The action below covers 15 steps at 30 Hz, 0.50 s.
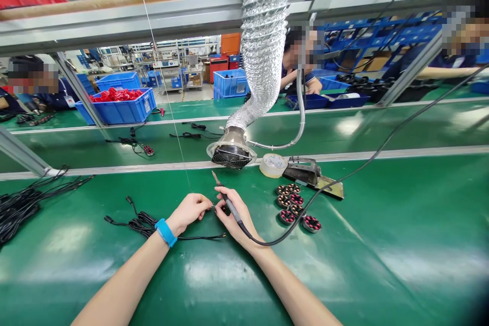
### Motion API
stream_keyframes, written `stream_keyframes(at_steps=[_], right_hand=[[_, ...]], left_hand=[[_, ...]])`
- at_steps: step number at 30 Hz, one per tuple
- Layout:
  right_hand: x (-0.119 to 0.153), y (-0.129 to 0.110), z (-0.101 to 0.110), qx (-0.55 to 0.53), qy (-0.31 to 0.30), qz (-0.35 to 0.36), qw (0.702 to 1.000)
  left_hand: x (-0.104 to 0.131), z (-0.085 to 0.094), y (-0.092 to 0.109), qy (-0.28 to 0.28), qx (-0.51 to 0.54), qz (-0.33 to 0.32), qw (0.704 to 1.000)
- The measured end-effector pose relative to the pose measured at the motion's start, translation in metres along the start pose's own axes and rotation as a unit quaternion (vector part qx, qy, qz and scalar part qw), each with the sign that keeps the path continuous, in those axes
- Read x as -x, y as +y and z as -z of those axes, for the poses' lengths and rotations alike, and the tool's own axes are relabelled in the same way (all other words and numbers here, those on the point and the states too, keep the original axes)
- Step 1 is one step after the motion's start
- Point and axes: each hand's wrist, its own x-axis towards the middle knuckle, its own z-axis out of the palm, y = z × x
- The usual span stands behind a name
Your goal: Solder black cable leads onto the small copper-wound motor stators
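My left hand point(191, 211), with a blue band point(165, 233) at the wrist, is closed in a pinch; what its fingertips hold is too small to make out. Close beside it, my right hand point(234, 213) grips a soldering iron point(235, 212), its tip pointing up and left. Something small and dark shows at the right hand's fingertips. A bundled black cable point(142, 223) lies left of my left wrist, and one end runs under the hands. Several round coil parts point(296, 206) with red and copper windings sit right of my right hand.
A fume duct point(263, 35) hangs down to a round fan head point(232, 155) just beyond my hands. Tape point(273, 164) and a metal stand point(315, 175) are behind the coils. More black cables point(19, 209) lie far left. The iron's cord arcs right. People sit across the bench.
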Motion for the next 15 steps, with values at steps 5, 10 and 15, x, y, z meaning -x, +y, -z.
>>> stream_keyframes(at_steps=[5,10,15], right_hand=[[0.000,0.003,-0.001,-0.002,0.006,-0.008,1.000],[0.000,0.001,0.000,-0.005,0.026,-0.018,0.999],[0.001,-0.016,0.011,-0.006,0.102,-0.056,0.993]], left_hand=[[0.000,0.000,0.001,-0.008,-0.002,0.001,1.000],[0.000,0.001,0.000,-0.013,-0.002,0.008,1.000],[0.001,0.000,-0.002,-0.013,-0.002,0.017,1.000]])
